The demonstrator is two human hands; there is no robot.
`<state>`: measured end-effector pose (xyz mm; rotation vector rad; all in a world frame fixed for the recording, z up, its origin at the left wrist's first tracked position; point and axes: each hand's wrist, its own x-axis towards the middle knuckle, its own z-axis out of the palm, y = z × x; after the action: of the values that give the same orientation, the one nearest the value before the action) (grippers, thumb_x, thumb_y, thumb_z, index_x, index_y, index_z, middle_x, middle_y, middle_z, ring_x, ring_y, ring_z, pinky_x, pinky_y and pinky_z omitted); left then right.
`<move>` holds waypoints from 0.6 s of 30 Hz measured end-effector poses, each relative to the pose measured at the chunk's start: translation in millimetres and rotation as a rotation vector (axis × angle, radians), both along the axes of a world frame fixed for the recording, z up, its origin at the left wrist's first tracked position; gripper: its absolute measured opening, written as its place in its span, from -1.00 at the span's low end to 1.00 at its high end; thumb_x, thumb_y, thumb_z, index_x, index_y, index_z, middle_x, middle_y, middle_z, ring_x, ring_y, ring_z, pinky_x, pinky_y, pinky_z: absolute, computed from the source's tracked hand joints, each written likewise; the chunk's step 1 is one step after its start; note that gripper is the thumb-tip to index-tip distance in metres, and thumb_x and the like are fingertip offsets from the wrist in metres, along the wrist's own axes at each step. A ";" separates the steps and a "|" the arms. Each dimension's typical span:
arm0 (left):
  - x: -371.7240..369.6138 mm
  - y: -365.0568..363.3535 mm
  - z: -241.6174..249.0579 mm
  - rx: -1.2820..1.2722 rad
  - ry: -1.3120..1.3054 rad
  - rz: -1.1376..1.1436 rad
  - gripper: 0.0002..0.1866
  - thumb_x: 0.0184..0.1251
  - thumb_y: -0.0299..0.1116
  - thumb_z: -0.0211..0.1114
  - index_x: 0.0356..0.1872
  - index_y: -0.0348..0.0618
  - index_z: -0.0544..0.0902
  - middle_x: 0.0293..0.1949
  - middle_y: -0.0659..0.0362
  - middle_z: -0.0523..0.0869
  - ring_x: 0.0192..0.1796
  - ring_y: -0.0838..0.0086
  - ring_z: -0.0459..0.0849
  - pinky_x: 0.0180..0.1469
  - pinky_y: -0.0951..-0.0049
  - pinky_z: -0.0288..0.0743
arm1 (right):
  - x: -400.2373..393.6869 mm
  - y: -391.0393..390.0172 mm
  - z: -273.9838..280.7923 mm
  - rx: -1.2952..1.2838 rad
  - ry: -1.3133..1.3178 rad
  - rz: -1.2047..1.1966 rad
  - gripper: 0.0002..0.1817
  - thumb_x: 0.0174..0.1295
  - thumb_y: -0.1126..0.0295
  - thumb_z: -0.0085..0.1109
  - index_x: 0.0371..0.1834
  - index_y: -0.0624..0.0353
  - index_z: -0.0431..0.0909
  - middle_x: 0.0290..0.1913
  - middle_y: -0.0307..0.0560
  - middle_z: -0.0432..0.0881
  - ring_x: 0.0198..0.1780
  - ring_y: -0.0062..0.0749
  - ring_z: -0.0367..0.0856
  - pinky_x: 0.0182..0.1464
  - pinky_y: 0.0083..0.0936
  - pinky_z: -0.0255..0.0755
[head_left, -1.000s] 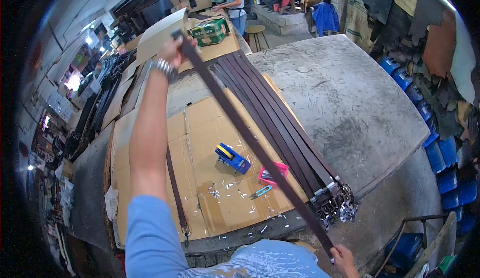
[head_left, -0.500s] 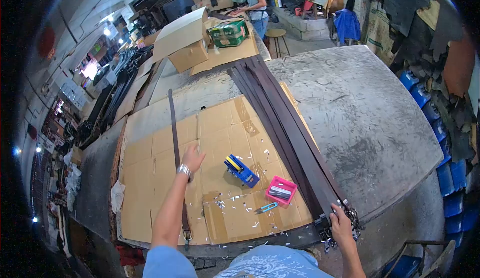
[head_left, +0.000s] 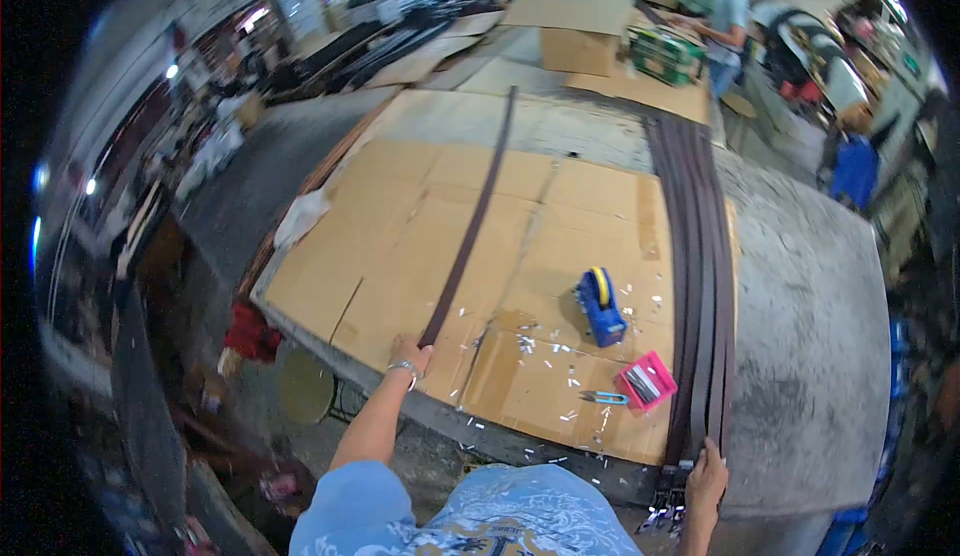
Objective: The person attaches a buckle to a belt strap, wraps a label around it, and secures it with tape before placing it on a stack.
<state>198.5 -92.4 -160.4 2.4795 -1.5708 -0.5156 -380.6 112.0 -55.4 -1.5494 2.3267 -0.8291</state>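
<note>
Nearest the camera, the right grip (head_left: 708, 476) is resting on the near end of a strap bundle (head_left: 698, 256); its curled fingers are hiding the contact, so I cannot tell whether it is pinching a strap. Metal buckles (head_left: 662, 518) are hanging just left of that grip, blurring together and partly sinking into shadow. The left grip (head_left: 410, 354) is holding the near end of a single dark strap (head_left: 475, 226), covering that end completely. The strap's long axis is running forward from this grip and leaning slightly right, its bare tip pointing away from the wearer. The bundle's straps are running forward from the right grip, nearly parallel to one another and overlapping.

Between the grips, nearer the right one, blue snips (head_left: 605, 397) are lying beside a pink box (head_left: 648, 362), and a blue tape dispenser (head_left: 601, 311) is standing beyond them. Cardboard (head_left: 350, 246) is covering the bench (head_left: 800, 306) ahead of the left grip. Far ahead of the right grip, a green package (head_left: 668, 56) is sitting near a co-worker (head_left: 728, 21), whose lower body the bench is partly hiding.
</note>
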 end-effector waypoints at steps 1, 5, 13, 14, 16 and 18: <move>-10.6 2.6 19.1 0.096 0.049 0.043 -0.36 0.11 -0.04 0.35 0.10 -0.34 0.51 0.18 -0.16 0.46 0.27 0.01 0.41 0.31 0.17 0.33 | -3.3 3.0 -9.2 0.063 0.075 -0.017 -0.71 0.32 0.45 0.01 0.07 0.21 0.56 -0.15 0.23 0.67 -0.13 0.11 0.65 -0.08 -0.19 0.49; -25.6 11.0 33.5 0.093 0.052 0.162 -0.34 0.11 -0.01 0.35 0.15 -0.26 0.48 0.21 -0.11 0.42 0.27 0.05 0.42 0.30 0.09 0.33 | -2.8 8.8 -30.5 0.233 0.125 -0.010 -0.73 0.30 0.44 0.00 0.02 0.21 0.57 -0.18 0.21 0.67 -0.16 0.09 0.66 -0.10 -0.18 0.49; -22.4 12.6 -6.2 -0.057 -0.047 -0.025 -0.28 0.06 0.03 0.35 0.23 -0.14 0.44 0.17 -0.08 0.47 0.23 0.00 0.44 0.27 0.04 0.32 | 16.0 1.2 -50.0 0.203 0.374 -0.045 -0.73 0.22 0.43 0.07 -0.03 0.24 0.57 -0.13 0.16 0.62 -0.09 0.12 0.59 -0.07 -0.21 0.48; -21.8 13.8 -13.4 -0.057 -0.045 0.000 -0.28 0.06 0.03 0.35 0.23 -0.14 0.44 0.17 -0.08 0.47 0.23 0.00 0.44 0.27 0.04 0.32 | 30.6 1.4 -29.3 0.331 0.391 -0.023 -0.61 0.17 0.27 0.16 0.06 0.13 0.56 0.01 0.15 0.56 -0.01 0.12 0.55 -0.04 -0.11 0.46; -22.5 11.2 -20.9 -0.135 -0.005 -0.025 -0.31 0.05 0.02 0.36 0.16 -0.17 0.47 0.15 -0.10 0.50 0.21 0.01 0.47 0.23 0.06 0.37 | 46.3 -1.6 -5.8 0.449 0.423 0.007 -0.48 0.11 0.12 0.26 0.15 0.02 0.54 0.16 0.14 0.51 0.06 0.12 0.51 0.00 -0.01 0.44; -22.2 14.1 -5.3 -0.060 0.084 -0.025 -0.33 0.04 0.01 0.37 0.14 -0.19 0.47 0.11 -0.12 0.53 0.19 0.03 0.50 0.20 0.09 0.40 | 53.3 0.7 0.6 0.205 0.731 0.084 -0.61 0.09 0.18 0.27 0.01 0.02 0.63 0.03 0.12 0.57 0.02 0.09 0.53 -0.05 -0.05 0.46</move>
<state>176.3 -78.3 -165.7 2.3650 -1.5642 -0.5602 -327.2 112.7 -54.8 -2.0754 2.6550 0.0342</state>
